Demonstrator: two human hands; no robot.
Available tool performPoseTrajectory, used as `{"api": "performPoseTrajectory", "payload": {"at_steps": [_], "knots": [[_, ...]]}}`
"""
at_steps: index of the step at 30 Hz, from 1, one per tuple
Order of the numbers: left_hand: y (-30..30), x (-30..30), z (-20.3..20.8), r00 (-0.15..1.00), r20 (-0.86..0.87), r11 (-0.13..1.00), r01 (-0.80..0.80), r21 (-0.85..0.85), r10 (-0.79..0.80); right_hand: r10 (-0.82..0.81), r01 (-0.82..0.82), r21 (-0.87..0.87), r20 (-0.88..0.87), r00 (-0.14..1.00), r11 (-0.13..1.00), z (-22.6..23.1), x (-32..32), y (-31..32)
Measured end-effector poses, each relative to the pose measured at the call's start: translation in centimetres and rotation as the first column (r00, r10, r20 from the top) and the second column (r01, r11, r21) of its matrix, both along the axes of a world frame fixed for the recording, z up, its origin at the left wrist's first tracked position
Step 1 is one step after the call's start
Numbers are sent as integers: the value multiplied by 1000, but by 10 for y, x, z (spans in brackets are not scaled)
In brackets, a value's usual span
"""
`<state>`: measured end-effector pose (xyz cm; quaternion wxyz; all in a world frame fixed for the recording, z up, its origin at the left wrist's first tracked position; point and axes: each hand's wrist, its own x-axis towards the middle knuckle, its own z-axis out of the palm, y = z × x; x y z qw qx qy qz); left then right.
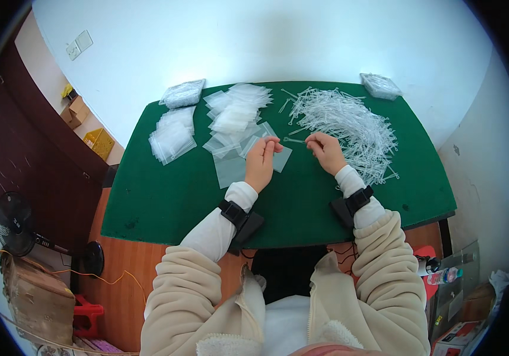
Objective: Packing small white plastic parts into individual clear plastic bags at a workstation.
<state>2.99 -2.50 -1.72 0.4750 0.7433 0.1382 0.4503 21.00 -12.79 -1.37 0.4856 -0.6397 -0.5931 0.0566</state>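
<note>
My left hand [259,164] is closed in a pinch at the middle of the table. A small clear zip bag [281,160] shows around its fingers and appears to be held by them. My right hand [328,154] pinches one end of a thin clear plastic stick with a looped end [293,140], which points left toward my left hand. Just right of that hand spreads a large heap of similar clear sticks [349,121]. Beyond and left of my left hand lie loose clear bags [235,113], overlapping in a pile.
Another pile of clear bags [172,136] lies on the left of the green-topped table [139,204]. Packed clear bundles sit at the back left [183,93] and back right [380,86] edges. A white wall stands behind; a black fan [14,219] is at the left.
</note>
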Motion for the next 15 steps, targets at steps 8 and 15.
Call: {"api": "performPoseTrajectory", "payload": {"at_steps": [8,15], "knots": [[-4,1,6,994,75,997,81,-13,-80,285,-321,98,-740,609,942,13,-19,-2],[-14,-1,12,987,22,984,158,80,-160,323,-468,-13,-707,630,884,8,-23,-2]]}}
